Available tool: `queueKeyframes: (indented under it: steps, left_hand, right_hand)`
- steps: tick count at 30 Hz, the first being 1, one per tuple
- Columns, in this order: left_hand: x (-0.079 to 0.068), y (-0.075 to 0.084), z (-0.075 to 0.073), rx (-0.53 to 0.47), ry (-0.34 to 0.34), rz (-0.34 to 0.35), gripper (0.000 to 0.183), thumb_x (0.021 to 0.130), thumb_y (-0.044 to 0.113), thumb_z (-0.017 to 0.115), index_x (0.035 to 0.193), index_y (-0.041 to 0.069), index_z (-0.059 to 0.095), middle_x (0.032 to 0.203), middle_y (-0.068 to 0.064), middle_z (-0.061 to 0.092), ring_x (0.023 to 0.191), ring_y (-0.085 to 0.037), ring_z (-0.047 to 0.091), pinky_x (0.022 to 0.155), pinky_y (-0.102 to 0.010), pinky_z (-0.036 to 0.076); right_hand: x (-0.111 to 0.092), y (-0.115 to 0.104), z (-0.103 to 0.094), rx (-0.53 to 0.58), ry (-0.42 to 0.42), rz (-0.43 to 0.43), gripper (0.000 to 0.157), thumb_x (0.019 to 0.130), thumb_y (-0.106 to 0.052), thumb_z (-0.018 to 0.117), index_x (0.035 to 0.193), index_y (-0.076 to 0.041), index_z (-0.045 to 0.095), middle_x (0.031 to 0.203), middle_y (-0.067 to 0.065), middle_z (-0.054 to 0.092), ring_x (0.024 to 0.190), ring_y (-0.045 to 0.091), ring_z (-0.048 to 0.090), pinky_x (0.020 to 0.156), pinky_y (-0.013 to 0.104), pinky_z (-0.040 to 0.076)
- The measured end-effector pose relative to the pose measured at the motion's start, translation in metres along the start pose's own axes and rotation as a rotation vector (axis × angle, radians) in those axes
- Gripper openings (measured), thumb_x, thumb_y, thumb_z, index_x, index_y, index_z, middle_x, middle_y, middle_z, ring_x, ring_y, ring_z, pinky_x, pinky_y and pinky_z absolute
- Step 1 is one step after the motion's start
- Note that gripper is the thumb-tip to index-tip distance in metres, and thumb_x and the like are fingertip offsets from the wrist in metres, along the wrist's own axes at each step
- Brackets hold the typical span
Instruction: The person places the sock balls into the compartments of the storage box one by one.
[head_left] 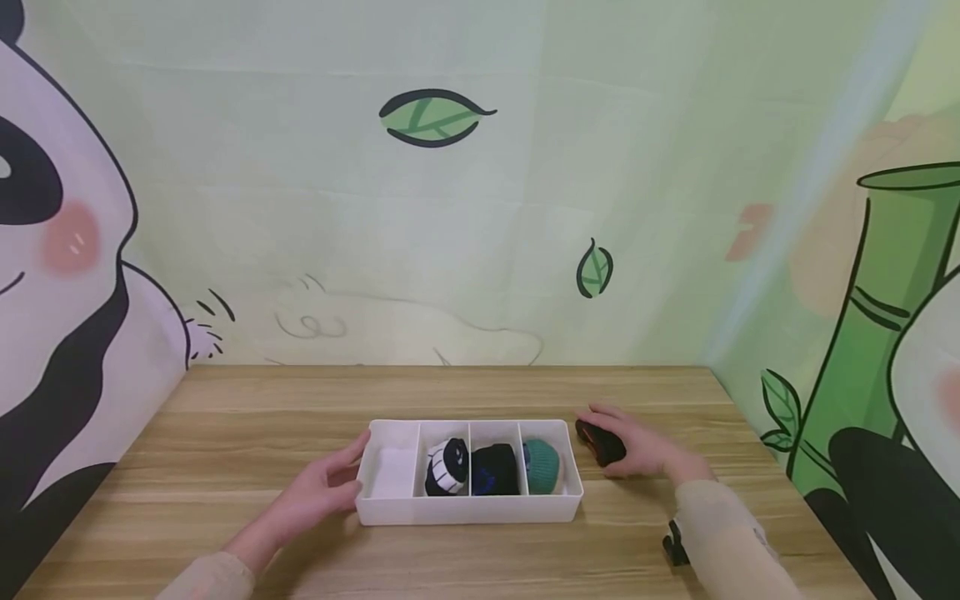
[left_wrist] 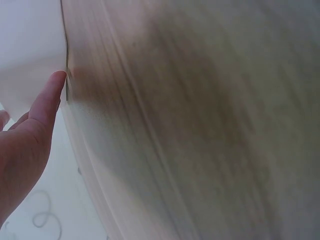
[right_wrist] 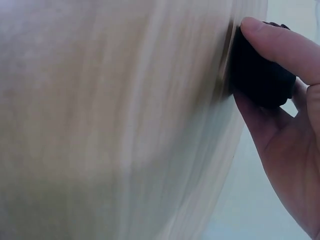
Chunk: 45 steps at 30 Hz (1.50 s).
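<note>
A white divided box [head_left: 468, 510] sits on the wooden table, its compartments in a row. The leftmost compartment holds nothing. Then come a rolled black-and-white sock [head_left: 448, 468], a rolled black sock with blue marks [head_left: 495, 470] and a ribbed teal rolled sock [head_left: 542, 467]. My left hand [head_left: 324, 485] rests against the box's left end, fingers fairly straight; in the left wrist view its thumb [left_wrist: 46, 102] touches the white wall. Right of the box, my right hand [head_left: 637, 443] grips a black rolled sock with a reddish edge [head_left: 600, 443] between thumb and fingers, close to the tabletop.
The wooden table [head_left: 270, 400] ends at a backdrop [head_left: 480, 250] printed with pandas, leaves and bamboo. A black strap or mount [head_left: 674, 546] shows at my right sleeve [head_left: 723, 533].
</note>
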<state>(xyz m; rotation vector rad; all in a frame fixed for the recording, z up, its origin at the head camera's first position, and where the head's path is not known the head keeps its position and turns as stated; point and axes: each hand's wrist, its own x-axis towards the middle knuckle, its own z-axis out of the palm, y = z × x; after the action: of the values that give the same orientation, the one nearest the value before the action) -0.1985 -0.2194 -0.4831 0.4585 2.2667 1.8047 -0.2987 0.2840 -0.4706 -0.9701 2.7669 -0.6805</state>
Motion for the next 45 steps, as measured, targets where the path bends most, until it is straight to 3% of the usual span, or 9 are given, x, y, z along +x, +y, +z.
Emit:
queueKeyframes:
  steps: [11,18,29,45]
  left_hand:
    - [0.001,0.0,-0.001,0.003,-0.008,0.006,0.075,0.094,0.007,0.062,0.156,0.003,0.021,0.156,-0.03,0.021,0.131,-0.049,0.041,0.086,-0.027,0.052]
    - [0.0,-0.001,0.0,-0.01,-0.014,0.015,0.074,0.094,0.006,0.061,0.156,0.003,0.021,0.157,-0.03,0.021,0.131,-0.048,0.041,0.086,-0.027,0.052]
    - [0.0,-0.002,-0.001,-0.015,-0.009,0.011,0.075,0.093,0.005,0.061,0.157,0.005,0.021,0.157,-0.028,0.021,0.131,-0.047,0.041,0.085,-0.028,0.052]
    - [0.0,-0.001,-0.001,-0.01,-0.005,0.008,0.074,0.094,0.005,0.061,0.157,0.006,0.022,0.157,-0.027,0.022,0.132,-0.048,0.041,0.086,-0.027,0.052]
  right_hand:
    - [-0.004,0.003,0.008,-0.018,0.085,-0.061,0.075,0.073,-0.013,0.086,0.14,-0.006,0.052,0.139,0.025,0.044,0.122,0.044,0.047,0.095,0.06,0.043]
    - [-0.007,0.001,0.015,-0.001,0.173,-0.027,0.074,0.072,-0.01,0.085,0.138,-0.005,0.054,0.135,0.024,0.047,0.116,0.041,0.051,0.092,0.057,0.045]
    - [-0.014,-0.003,0.019,0.084,0.294,0.101,0.073,0.073,-0.008,0.084,0.139,-0.004,0.052,0.132,0.026,0.047,0.113,0.044,0.053,0.092,0.06,0.045]
    - [-0.014,-0.024,0.008,0.124,0.395,0.116,0.074,0.079,-0.009,0.081,0.145,-0.008,0.048,0.133,0.025,0.048,0.114,0.043,0.052,0.09,0.06,0.046]
